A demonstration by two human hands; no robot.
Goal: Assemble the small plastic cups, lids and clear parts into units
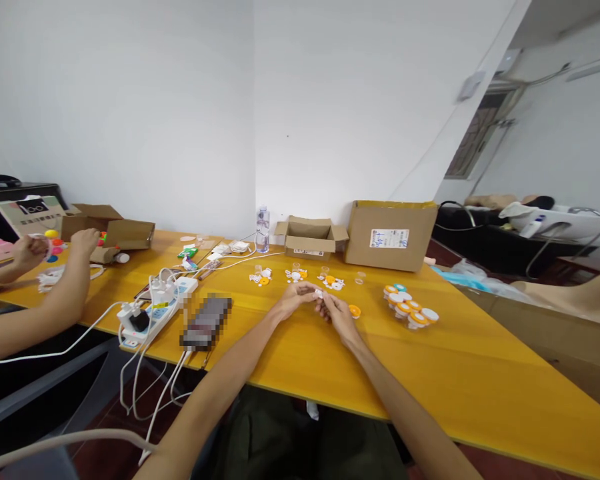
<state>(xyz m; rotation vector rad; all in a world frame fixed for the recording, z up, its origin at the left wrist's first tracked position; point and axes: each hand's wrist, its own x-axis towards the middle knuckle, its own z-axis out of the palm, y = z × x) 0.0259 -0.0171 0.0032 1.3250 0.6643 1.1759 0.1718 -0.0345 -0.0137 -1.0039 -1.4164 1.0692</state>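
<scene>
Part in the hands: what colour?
The part is white; the head view shows it.

A person's bare left forearm [235, 367] and right forearm [395, 390] are slanting inward from the lower edge of the view, their hands meeting fingertip to fingertip in front of the body. The left hand [297, 297] is arching rightward, its thumb and fingers pinching; the right hand [338, 313] is pointing up and leftward, also pinching, its lower fingers curling under.
</scene>
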